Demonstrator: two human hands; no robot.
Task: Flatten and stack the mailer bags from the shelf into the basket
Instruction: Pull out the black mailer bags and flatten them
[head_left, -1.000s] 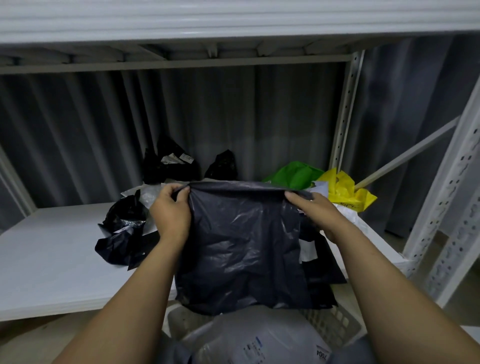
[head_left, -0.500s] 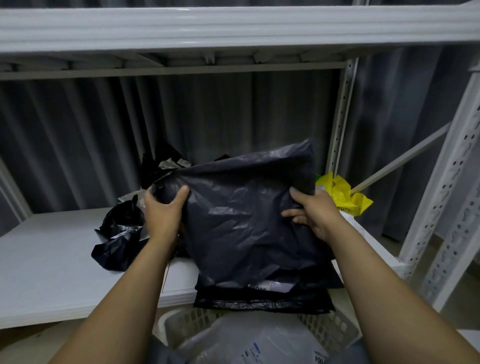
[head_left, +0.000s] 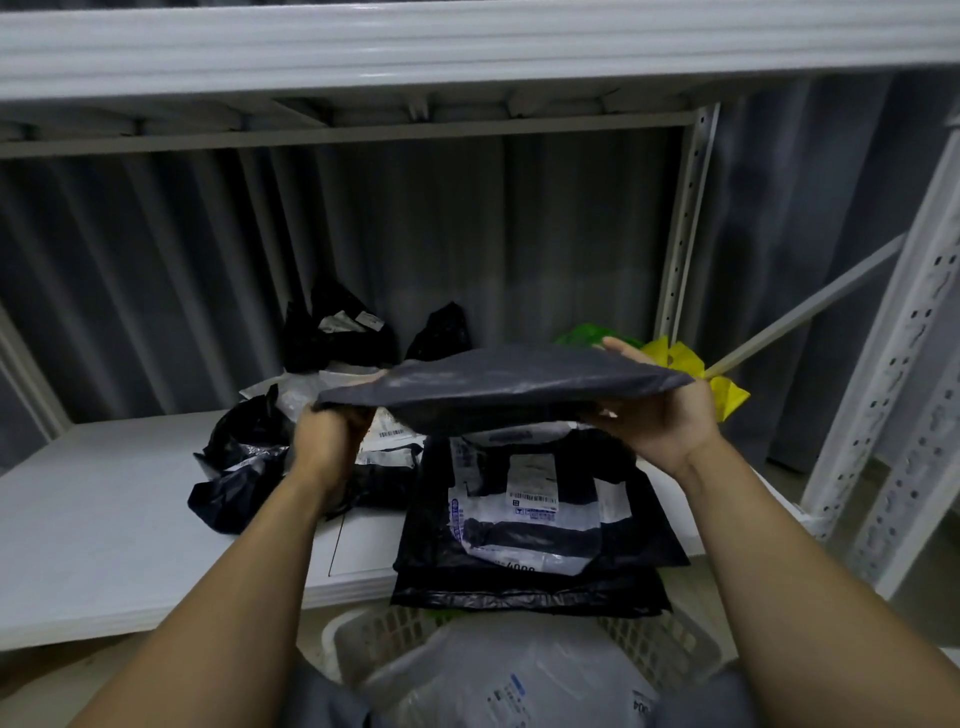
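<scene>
Mailer bag (head_left: 498, 384) level above shelf (head_left: 104, 519), ends in grip of left hand (head_left: 327, 441) and right hand (head_left: 660, 421)

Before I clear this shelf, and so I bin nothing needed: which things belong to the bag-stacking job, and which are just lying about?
Job: grey bag, held level by left hand and right hand; flattened black bags at the shelf edge; crumpled black bags nearby; white basket below.
Lying about: green bag and yellow bag (possibly mailers too); grey curtain.
</scene>
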